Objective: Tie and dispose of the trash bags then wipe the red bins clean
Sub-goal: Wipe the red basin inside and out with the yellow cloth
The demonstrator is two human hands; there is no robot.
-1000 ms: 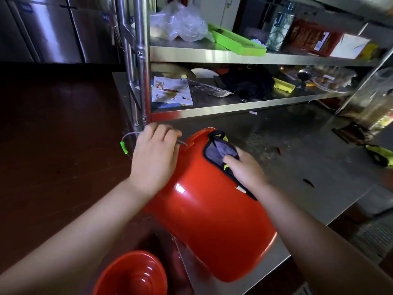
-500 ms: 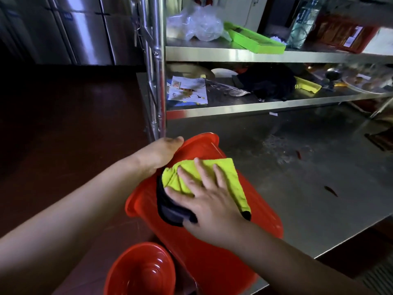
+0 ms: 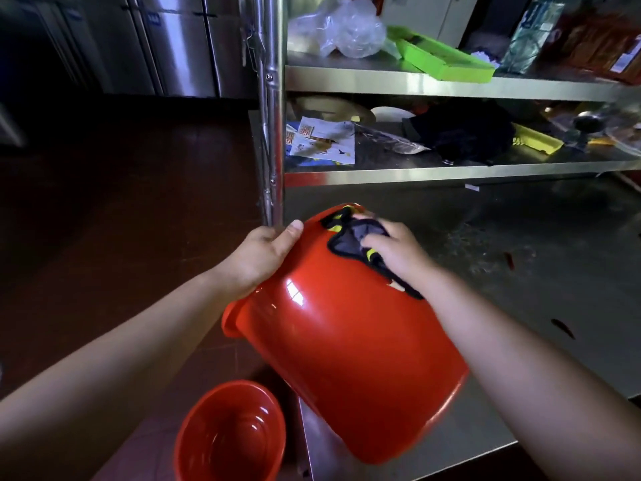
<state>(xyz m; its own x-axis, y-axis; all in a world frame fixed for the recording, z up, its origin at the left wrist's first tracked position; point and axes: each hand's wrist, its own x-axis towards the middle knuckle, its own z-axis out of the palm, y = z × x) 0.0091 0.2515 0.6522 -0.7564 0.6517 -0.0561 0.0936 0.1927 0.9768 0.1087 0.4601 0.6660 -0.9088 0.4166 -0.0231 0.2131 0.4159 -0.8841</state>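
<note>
Bin [image 3: 347,341] on its side, base toward the camera

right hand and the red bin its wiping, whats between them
A grey cloth lies between the right hand and the red bin, seen in the head view.
</note>
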